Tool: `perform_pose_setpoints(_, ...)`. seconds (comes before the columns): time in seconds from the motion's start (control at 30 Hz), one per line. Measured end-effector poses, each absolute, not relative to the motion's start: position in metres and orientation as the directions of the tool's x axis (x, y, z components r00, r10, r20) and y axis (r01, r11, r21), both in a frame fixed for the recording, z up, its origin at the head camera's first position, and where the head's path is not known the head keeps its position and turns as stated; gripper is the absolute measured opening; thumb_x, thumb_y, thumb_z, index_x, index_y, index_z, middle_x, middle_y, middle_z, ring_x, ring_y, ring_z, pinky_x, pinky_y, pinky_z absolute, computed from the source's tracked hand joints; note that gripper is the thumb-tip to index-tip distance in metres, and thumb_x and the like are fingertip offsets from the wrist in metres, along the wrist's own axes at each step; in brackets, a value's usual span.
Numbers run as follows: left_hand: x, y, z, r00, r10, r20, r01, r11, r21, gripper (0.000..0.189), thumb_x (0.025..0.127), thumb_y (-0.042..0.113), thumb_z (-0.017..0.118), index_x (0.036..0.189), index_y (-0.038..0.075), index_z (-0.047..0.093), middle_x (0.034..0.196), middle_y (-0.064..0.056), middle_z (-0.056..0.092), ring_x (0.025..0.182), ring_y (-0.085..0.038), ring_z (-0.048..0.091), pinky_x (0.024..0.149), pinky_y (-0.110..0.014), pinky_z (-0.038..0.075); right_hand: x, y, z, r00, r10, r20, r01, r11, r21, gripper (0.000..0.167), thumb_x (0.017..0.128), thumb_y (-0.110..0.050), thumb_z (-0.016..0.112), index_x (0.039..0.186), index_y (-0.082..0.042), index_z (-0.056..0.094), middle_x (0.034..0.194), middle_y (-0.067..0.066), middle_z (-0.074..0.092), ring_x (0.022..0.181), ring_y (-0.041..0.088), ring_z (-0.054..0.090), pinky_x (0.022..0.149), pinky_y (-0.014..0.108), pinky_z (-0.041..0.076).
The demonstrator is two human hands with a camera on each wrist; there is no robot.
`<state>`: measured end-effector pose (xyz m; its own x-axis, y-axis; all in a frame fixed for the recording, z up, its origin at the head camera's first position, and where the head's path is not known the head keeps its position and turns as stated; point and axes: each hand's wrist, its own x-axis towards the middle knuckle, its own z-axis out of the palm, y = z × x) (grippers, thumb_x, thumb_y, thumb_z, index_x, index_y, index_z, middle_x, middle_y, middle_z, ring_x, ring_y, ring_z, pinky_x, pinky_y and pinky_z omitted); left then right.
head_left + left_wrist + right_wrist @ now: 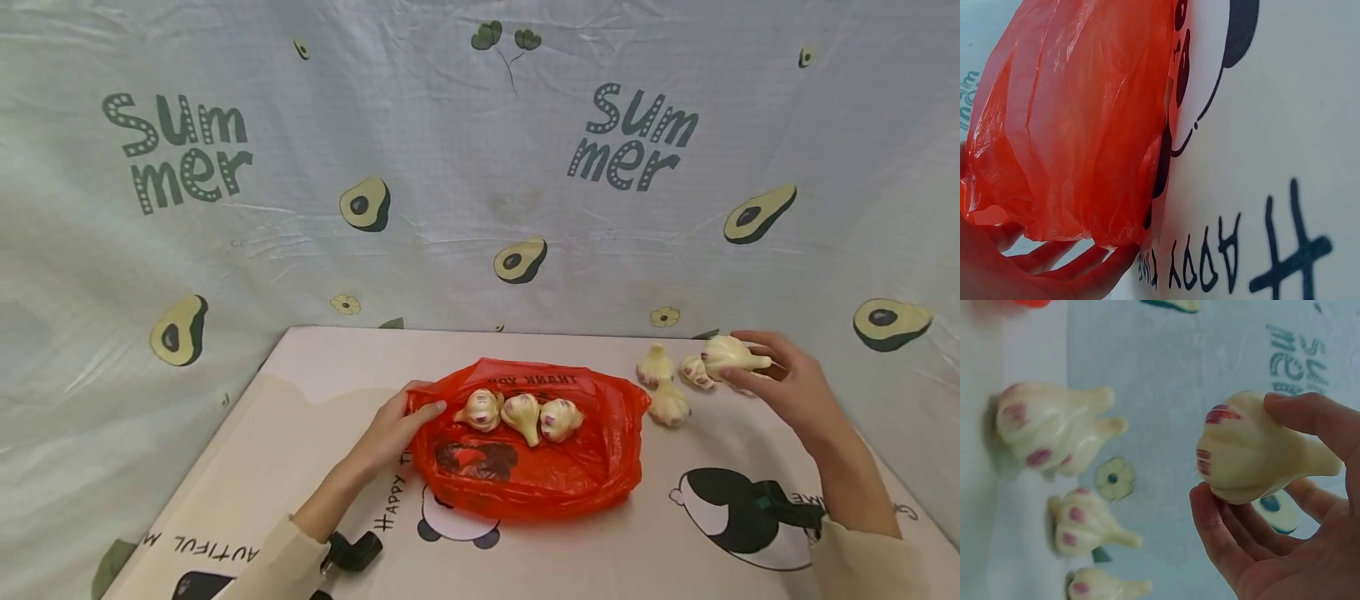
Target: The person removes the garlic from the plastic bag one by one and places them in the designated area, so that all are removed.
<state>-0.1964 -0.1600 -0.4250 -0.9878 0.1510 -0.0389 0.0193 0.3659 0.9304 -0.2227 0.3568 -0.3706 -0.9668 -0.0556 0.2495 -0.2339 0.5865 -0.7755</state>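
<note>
A red plastic bag point(525, 467) lies open in the middle of the table with three garlic bulbs point(522, 414) in its mouth. My left hand point(416, 412) pinches the bag's left edge, thumb on top; in the left wrist view the bag point(1079, 125) fills the frame with my fingers point(1079, 269) beneath it. My right hand point(742, 373) holds a garlic bulb point(726, 353) above the table at the right; the right wrist view shows this bulb point(1250, 450) between thumb and fingers point(1219, 540). Three loose bulbs point(667, 405) lie just left of that hand.
The table cover point(300, 467) has panda prints and lettering. An avocado-print cloth point(450, 167) hangs right behind the table and down both sides. In the right wrist view the loose bulbs point(1054, 431) lie in a row near the cloth.
</note>
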Motion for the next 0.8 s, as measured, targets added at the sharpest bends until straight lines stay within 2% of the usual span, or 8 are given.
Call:
perform_pose_setpoints(0.1,-0.196,-0.159,-0.425,-0.988,0.147,-0.038,0.019,0.367,0.93,0.045,0.103,0.035,0.059,0.142,0.012,0.052,0.14,-0.011,0.064,0.128,-0.03,0.062,0.104,-0.048,0.057,-0.228,0.365,-0.38,-0.982,-0.036,0.186,-0.165,0.641,-0.75,0.059,0.098,-0.027,0.071,0.151,-0.014,0.048,0.133,-0.006,0.049,0.093,-0.016,0.055,0.073,0.01,0.047)
perform_pose_setpoints(0.2,-0.196,-0.159,-0.425,-0.989,0.14,-0.035,0.02,0.369,0.929,0.045,0.103,0.035,0.059,0.142,0.012,0.053,0.14,-0.01,0.064,0.128,-0.029,0.062,0.105,-0.048,0.057,-0.232,0.372,-0.39,-0.992,-0.018,0.128,-0.106,0.683,-0.723,0.064,0.099,-0.034,0.07,0.152,-0.008,0.044,0.142,0.012,0.045,0.095,-0.012,0.052,0.072,0.01,0.046)
perform_pose_setpoints(0.3,-0.197,-0.159,-0.423,-0.989,0.147,-0.032,0.024,0.365,0.931,0.045,0.103,0.036,0.059,0.142,0.013,0.053,0.14,-0.01,0.064,0.128,-0.029,0.062,0.106,-0.049,0.056,-0.234,0.378,-0.398,-0.998,-0.01,0.058,-0.049,0.692,-0.72,0.07,0.1,-0.039,0.067,0.154,-0.004,0.038,0.151,0.024,0.04,0.11,0.013,0.059,0.076,0.017,0.048)
perform_pose_setpoints(0.4,-0.196,-0.16,-0.423,-0.987,0.158,-0.034,0.025,0.357,0.934,0.046,0.103,0.037,0.059,0.142,0.013,0.052,0.141,-0.011,0.064,0.129,-0.03,0.062,0.107,-0.05,0.055,-0.237,0.384,-0.404,-0.999,-0.029,-0.015,-0.01,0.707,-0.707,0.076,0.101,-0.042,0.064,0.156,0.0,0.033,0.156,0.032,0.033,0.123,0.039,0.054,0.083,0.029,0.051)
perform_pose_setpoints(0.43,-0.196,-0.161,-0.422,-0.986,0.161,-0.035,0.025,0.355,0.935,0.046,0.103,0.037,0.058,0.143,0.013,0.052,0.142,-0.011,0.064,0.129,-0.03,0.061,0.107,-0.05,0.055,-0.238,0.385,-0.406,-0.999,-0.037,-0.031,-0.004,0.711,-0.703,0.076,0.102,-0.042,0.064,0.156,0.001,0.032,0.156,0.033,0.033,0.122,0.038,0.055,0.084,0.031,0.051)
perform_pose_setpoints(0.53,-0.195,-0.161,-0.42,-0.986,0.16,-0.034,0.025,0.352,0.936,0.047,0.104,0.037,0.058,0.144,0.014,0.051,0.143,-0.011,0.063,0.131,-0.031,0.061,0.106,-0.05,0.055,-0.241,0.389,-0.412,-0.996,-0.071,-0.057,-0.011,0.717,-0.697,0.076,0.102,-0.041,0.064,0.156,0.003,0.032,0.153,0.034,0.036,0.107,0.01,0.062,0.082,0.03,0.054)
perform_pose_setpoints(0.63,-0.195,-0.161,-0.419,-0.986,0.161,-0.031,0.028,0.352,0.936,0.047,0.104,0.037,0.057,0.144,0.014,0.051,0.144,-0.011,0.062,0.132,-0.032,0.06,0.106,-0.05,0.055,-0.242,0.391,-0.419,-0.995,-0.079,-0.054,-0.018,0.707,-0.707,0.074,0.101,-0.039,0.065,0.154,0.003,0.034,0.149,0.032,0.041,0.09,-0.015,0.05,0.076,0.019,0.055)
perform_pose_setpoints(0.8,-0.196,-0.161,-0.421,-0.987,0.158,-0.034,0.026,0.361,0.932,0.046,0.104,0.037,0.057,0.144,0.015,0.051,0.145,-0.011,0.062,0.132,-0.031,0.06,0.105,-0.049,0.056,-0.243,0.393,-0.429,-0.993,-0.077,-0.085,0.007,0.696,-0.718,0.074,0.101,-0.037,0.065,0.153,0.005,0.034,0.145,0.034,0.044,0.09,-0.014,0.049,0.075,0.018,0.056)
